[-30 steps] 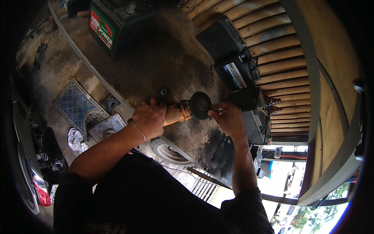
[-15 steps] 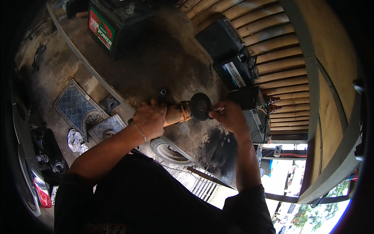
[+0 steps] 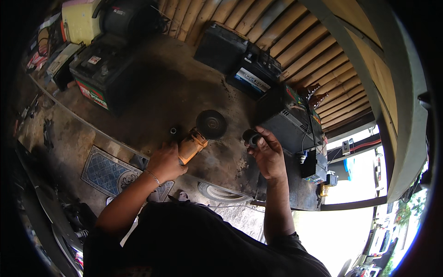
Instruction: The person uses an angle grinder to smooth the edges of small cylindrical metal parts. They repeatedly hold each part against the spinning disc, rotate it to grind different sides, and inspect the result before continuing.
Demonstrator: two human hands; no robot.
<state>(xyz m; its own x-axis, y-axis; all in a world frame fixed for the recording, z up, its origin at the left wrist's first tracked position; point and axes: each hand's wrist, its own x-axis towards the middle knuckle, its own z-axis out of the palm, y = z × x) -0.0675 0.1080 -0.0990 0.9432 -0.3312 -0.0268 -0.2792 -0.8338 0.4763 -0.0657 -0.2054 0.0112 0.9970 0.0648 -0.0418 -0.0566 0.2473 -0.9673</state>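
Note:
My left hand is closed round the body of an orange angle grinder, just left of centre. At the grinder's far end a dark round disc faces up. To the right of it, my right hand is raised, its thumb and fingers gripping a short dark cylindrical piece with a hollow-looking end. What that piece is exactly, I cannot make out. A small dark ring-shaped piece sits on the stained brown surface, left of the disc and apart from both hands.
Black batteries stand along a bamboo-slat wall at the back right. A larger dark battery is near my right hand, another battery at the far left. Beyond the surface's near edge lie a tyre and a blue patterned mat.
My right hand has moved away from the grinder's disc and now shows a dark cylindrical piece. The view has shifted, and more of the far left is seen. My left hand still holds the grinder.

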